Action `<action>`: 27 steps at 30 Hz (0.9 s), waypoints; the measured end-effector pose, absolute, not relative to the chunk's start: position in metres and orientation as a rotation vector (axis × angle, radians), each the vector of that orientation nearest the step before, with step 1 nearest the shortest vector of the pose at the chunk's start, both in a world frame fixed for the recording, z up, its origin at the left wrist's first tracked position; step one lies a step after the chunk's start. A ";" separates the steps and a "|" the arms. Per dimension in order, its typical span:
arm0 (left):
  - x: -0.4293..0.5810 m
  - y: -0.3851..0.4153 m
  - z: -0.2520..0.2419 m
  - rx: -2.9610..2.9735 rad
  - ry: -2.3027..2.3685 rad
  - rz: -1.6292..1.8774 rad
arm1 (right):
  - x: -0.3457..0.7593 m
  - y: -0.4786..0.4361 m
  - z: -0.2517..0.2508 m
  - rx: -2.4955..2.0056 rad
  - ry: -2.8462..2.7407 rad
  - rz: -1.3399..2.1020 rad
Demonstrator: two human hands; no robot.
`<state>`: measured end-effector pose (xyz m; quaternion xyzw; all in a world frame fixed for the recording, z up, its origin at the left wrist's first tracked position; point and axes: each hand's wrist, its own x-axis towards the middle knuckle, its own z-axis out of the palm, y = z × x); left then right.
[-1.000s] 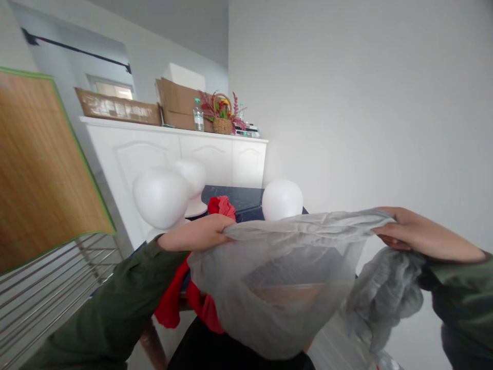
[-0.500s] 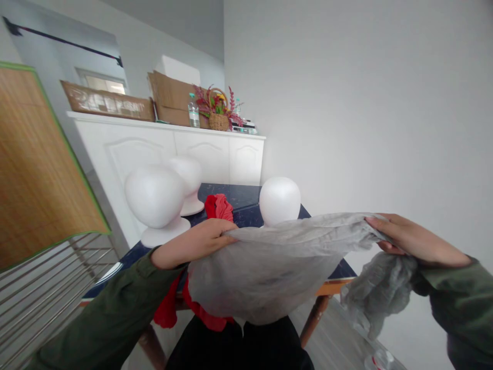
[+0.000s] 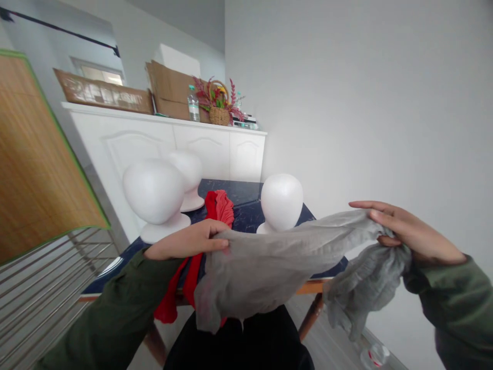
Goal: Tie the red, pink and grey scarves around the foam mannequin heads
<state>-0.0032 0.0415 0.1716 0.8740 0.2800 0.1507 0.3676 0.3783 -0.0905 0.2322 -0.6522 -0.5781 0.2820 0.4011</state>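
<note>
Box [image 3: 102, 93], brown cardboard, lengthwise on white panelled cabinet [image 3: 138, 131]. Two smooth white head-shaped forms [image 3: 153, 191], flared bases. Left hand [image 3: 188, 241]: thumb and fingers closed on sheer grey crinkled cloth [image 3: 265, 272]. Red fabric [image 3: 210, 206], bunched. Woven wicker basket [image 3: 219, 116], holding pink-and-yellow flowers [image 3: 232, 92]. Cloth spans both hands before dark-blue table [image 3: 246, 191]. Third white form [image 3: 282, 200], base partly screened by cloth. Right hand [image 3: 408, 231]: thumb gripping cloth, index finger extended, loose folds hanging.

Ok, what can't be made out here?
- Head view: rear white head form, partly hidden by the left front form.
- Head view: red cloth, partly behind left hand and grey cloth.
- Head view: green-edged mat, cut off by the left edge.
- Head view: bottle label, too small to read.
</note>
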 end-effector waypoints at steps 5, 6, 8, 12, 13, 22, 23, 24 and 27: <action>0.001 0.035 0.160 2.053 1.081 0.895 | 0.377 -0.090 0.235 -1.825 -1.874 0.477; 0.002 0.034 0.159 1.995 1.138 1.017 | 0.378 -0.088 0.232 -1.835 -1.963 0.447; 0.005 0.034 0.156 1.853 1.179 1.233 | 0.380 -0.084 0.225 -1.842 -2.064 0.450; 0.005 0.035 0.150 1.636 1.120 1.347 | 0.381 -0.075 0.213 -1.843 -2.142 0.484; 0.005 0.035 0.149 1.674 1.077 1.267 | 0.379 -0.074 0.213 -1.853 -2.131 0.445; 0.045 0.011 0.089 1.941 0.260 -0.315 | 0.339 -0.085 0.234 -1.639 -1.877 0.273; 0.050 0.008 0.075 1.813 0.203 -0.363 | 0.337 -0.085 0.235 -1.636 -1.850 0.254; 0.053 0.005 0.062 1.697 0.201 -0.316 | 0.337 -0.084 0.235 -1.638 -1.825 0.236; 0.052 -0.006 0.035 1.538 0.377 -0.009 | 0.343 -0.079 0.235 -1.641 -1.760 0.206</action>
